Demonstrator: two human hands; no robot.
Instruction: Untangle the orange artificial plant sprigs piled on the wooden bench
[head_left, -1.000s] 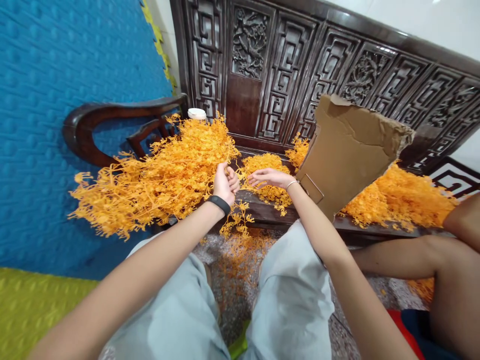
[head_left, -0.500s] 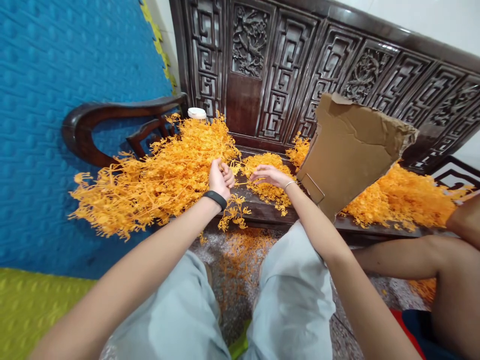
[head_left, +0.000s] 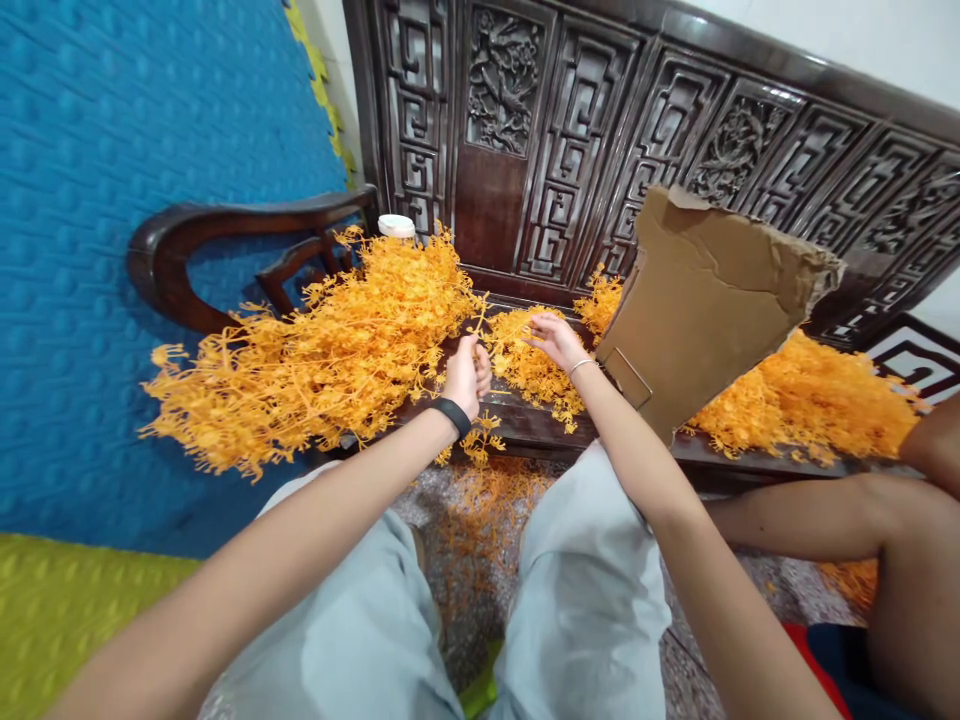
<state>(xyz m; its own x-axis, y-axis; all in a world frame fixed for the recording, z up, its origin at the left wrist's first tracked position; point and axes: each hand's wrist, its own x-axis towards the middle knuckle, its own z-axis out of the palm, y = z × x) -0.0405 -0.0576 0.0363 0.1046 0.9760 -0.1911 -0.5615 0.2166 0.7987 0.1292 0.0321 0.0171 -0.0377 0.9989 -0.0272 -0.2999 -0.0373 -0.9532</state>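
My left hand (head_left: 468,376), with a black band at the wrist, is closed around an orange plastic flower sprig (head_left: 480,318). The sprig's tip sticks up above the fist and another part hangs below it. To its right, my right hand (head_left: 553,338) hovers with fingers apart and slightly curved over a small pile of orange sprigs (head_left: 534,370). Nothing shows between its fingers. A large heap of orange sprigs (head_left: 330,360) lies on the dark wooden bench (head_left: 517,420), left of my left hand.
Upright on the bench stands a piece of cardboard (head_left: 712,300), with more orange sprigs (head_left: 817,400) behind it. A white-lidded container (head_left: 396,226) sits behind the left heap. Orange bits (head_left: 487,520) litter the floor. Another person's arm and leg (head_left: 900,530) are at the right.
My left hand has moved right and toward me, away from the large heap, with the sprig in it. My right hand has shifted slightly up and to the right.
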